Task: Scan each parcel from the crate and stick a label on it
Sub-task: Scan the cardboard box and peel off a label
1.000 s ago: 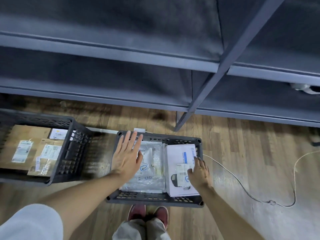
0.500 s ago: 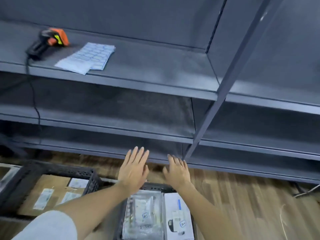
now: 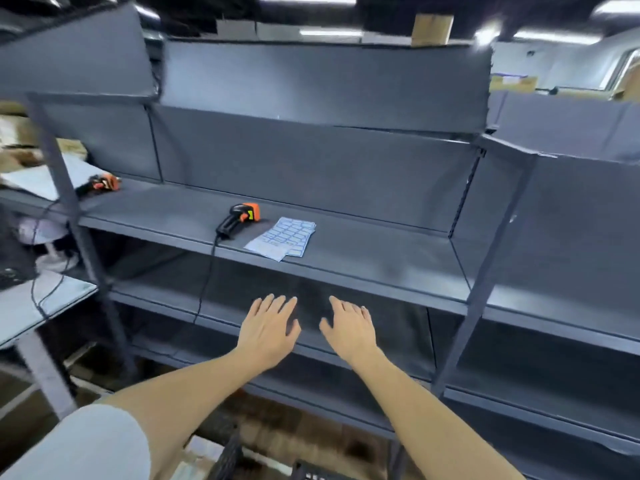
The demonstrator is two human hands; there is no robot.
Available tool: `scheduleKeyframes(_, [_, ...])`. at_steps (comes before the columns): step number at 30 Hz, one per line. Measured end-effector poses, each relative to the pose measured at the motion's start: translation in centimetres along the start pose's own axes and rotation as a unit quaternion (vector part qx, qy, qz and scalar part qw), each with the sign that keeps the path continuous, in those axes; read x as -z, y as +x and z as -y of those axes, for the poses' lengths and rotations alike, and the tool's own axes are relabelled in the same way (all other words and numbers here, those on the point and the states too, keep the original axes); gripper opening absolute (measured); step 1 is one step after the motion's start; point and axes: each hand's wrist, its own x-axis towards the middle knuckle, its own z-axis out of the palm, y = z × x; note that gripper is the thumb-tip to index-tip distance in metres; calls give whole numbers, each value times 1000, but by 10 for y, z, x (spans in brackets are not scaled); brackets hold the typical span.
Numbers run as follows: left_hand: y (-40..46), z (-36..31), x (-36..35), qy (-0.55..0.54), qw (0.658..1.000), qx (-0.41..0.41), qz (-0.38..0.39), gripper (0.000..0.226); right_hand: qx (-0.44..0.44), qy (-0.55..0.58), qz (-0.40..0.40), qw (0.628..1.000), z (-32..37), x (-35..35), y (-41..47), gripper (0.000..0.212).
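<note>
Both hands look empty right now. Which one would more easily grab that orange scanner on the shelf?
Probably the left hand. The scanner lies up and to the left of both hands, its handle pointing down toward that side. The right hand sits nearer the label sheet. Both are open and holding nothing.

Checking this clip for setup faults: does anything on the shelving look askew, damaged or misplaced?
Nothing serious. The label sheets lie fanned and crooked beside the scanner on the shelf. Both hands, left and right, are open and hold nothing.
</note>
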Motion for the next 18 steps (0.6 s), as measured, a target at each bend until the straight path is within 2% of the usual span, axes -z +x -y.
scheduleKeyframes(8, [-6, 127, 75, 50, 997, 52, 17, 54, 72, -23, -28, 997, 140, 13, 46, 47])
scheduleKeyframes(14, [-31, 248, 122, 72, 995, 67, -5, 55, 90, -12, -25, 996, 275, -20, 68, 46])
scheduleKeyframes(18, [-53, 321, 145, 73, 993, 89, 6, 55, 85, -9, -11, 996, 349, -40, 77, 48])
